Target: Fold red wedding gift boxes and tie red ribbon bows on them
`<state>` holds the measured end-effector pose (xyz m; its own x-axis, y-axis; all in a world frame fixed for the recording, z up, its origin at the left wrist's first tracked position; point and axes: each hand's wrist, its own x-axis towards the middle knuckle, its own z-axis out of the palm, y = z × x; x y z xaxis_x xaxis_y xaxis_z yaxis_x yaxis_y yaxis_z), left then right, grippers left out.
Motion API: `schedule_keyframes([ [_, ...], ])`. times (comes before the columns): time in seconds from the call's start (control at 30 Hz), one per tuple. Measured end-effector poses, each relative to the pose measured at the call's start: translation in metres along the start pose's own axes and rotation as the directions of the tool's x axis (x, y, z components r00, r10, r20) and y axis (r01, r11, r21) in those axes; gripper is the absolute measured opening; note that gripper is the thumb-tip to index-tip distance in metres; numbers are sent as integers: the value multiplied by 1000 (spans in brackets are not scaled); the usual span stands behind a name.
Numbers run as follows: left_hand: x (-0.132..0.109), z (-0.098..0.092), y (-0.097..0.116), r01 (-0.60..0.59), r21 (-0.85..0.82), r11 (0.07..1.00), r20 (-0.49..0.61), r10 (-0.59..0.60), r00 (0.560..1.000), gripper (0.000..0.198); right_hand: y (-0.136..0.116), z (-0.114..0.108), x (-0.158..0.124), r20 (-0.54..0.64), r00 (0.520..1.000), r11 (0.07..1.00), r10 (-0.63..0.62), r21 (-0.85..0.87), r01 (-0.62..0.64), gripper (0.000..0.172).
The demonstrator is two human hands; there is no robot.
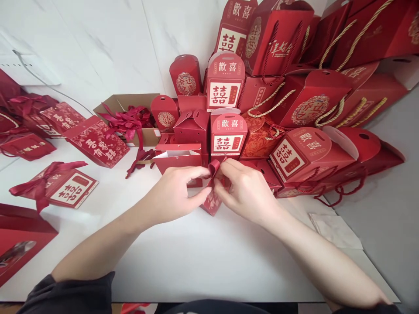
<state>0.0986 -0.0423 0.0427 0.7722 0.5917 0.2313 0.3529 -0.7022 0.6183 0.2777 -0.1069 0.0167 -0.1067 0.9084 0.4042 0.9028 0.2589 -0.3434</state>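
Note:
Near the middle of the white table, my left hand (178, 192) pinches a dark red ribbon (214, 166) between thumb and fingers. My right hand (244, 187) has its fingers closed on the same ribbon from the other side. The ribbon is looped at the top of a small red patterned box (212, 205), which sits under and between both hands. Much of that box is hidden by my fingers. Just behind my left hand stands a red box with an open top (178, 158).
Red boxes and bags with rope handles are stacked at the back right, including a white-labelled box (225, 83). A cardboard box (127, 102) holds red ribbons. Ribboned boxes (73, 187) lie left, near a large red bag (24, 244). Pale sheets (335, 231) lie right.

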Motion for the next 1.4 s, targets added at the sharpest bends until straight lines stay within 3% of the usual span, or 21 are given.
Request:
schedule_keyframes([
  [0.1, 1, 3, -3, 58, -35, 998, -26, -59, 998, 5, -4, 8, -1, -19, 1000, 998, -18, -57, 17, 13],
  [0.23, 5, 6, -7, 113, -121, 986, -9, -115, 993, 11, -5, 8, -2, -63, 995, 989, -72, -133, 63, 15],
  [0.3, 8, 6, -10, 119, -121, 985, -5, -121, 993, 10, -4, 2, -2, -99, 995, 996, -33, -85, 24, 10],
  [0.4, 11, 7, -14, 157, -137, 978, -6, -159, 987, 9, 2, -8, 0, -155, 984, 997, 81, 22, -79, 20],
  [0.5, 13, 8, -17, 206, -168, 964, 5, -209, 978, 20, 10, -13, 4, -62, 996, 981, 67, 185, -55, 15],
  [0.6, 13, 9, -17, 204, -154, 967, 36, -201, 979, 14, 17, -11, 8, 22, 1000, 941, 19, 339, -25, 9],
  [0.7, 14, 8, -15, 178, -114, 977, 57, -172, 983, 7, 20, -7, 10, 19, 1000, 927, 11, 374, -18, 13],
  [0.97, 15, 8, -16, 157, -45, 987, 46, -155, 987, 15, 24, -9, 10, 96, 995, 890, 0, 453, -43, 14],
  [1.03, 16, 8, -16, 160, -62, 985, 46, -157, 986, 14, 26, -12, 9, 139, 989, 905, -38, 424, -25, 9],
  [1.13, 16, 8, -16, 173, -90, 981, 55, -168, 984, 13, 26, -14, 6, 176, 981, 951, -81, 309, 23, 15],
  [1.4, 15, 7, -16, 176, -84, 981, 84, -169, 982, 17, 20, -9, 5, 152, 986, 992, -72, 117, 55, 18],
])
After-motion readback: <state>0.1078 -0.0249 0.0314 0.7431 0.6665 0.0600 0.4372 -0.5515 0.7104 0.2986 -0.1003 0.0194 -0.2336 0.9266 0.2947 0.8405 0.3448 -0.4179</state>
